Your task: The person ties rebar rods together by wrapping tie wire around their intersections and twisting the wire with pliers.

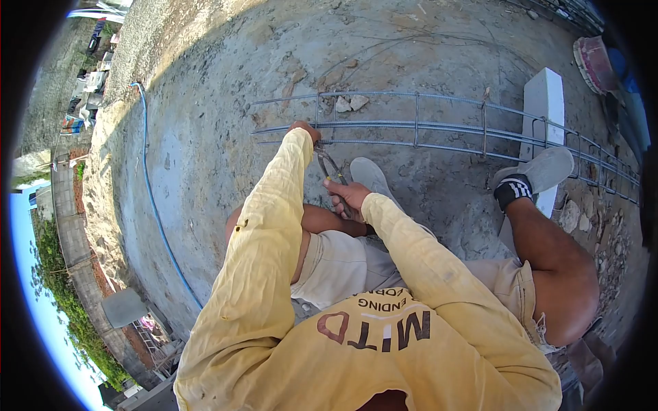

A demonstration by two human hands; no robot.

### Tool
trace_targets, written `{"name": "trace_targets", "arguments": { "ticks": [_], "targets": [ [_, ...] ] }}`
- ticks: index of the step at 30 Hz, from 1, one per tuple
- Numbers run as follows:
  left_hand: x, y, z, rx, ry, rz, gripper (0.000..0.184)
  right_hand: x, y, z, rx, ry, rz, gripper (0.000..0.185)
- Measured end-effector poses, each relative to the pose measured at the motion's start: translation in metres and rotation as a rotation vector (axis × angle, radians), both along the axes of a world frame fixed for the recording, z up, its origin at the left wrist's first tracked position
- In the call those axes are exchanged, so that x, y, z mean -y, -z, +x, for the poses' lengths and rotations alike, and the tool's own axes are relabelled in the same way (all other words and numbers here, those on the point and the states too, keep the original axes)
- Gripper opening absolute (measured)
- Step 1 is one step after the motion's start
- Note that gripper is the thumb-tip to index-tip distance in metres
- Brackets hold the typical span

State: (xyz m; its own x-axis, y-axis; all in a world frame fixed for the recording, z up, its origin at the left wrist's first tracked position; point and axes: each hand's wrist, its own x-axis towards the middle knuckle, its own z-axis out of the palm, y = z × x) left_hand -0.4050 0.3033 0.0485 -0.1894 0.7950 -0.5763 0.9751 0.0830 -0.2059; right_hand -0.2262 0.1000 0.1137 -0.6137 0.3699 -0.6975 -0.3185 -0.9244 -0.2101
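A long rebar cage [445,126] of thin steel bars and square stirrups lies across the ground in front of me. My left hand [305,130] is closed around its middle bars near the left end, beside a stirrup; the fingertips are partly hidden. In my right hand [348,197] are the handles of a pair of pincers [329,164], held partly apart. The jaws of the pincers reach up to the near bar, just below my left hand. Whether they grip a wire there is too small to tell.
A white block [543,103] props the cage on the right, close to my shoe [548,170]. Small stones [351,103] lie under the bars. Loose wire curves over the ground beyond. A blue hose [149,178] runs along the left. A reddish bucket [595,65] stands at far right.
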Motion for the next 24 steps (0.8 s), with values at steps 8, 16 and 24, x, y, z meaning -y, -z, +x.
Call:
{"name": "trace_targets", "arguments": {
  "ticks": [8,16,24],
  "targets": [
    [-0.013,0.04,-0.019,-0.023,0.145,-0.097,0.04,0.006,0.0,-0.011,0.738,-0.07,0.466,0.059],
    [-0.01,0.033,-0.02,0.02,0.122,-0.111,0.023,0.005,0.012,-0.007,0.509,-0.076,0.374,0.05],
    [-0.018,0.062,-0.036,-0.072,0.283,-0.166,0.018,-0.009,0.021,0.014,0.415,-0.204,0.3,0.048]
  ]
}}
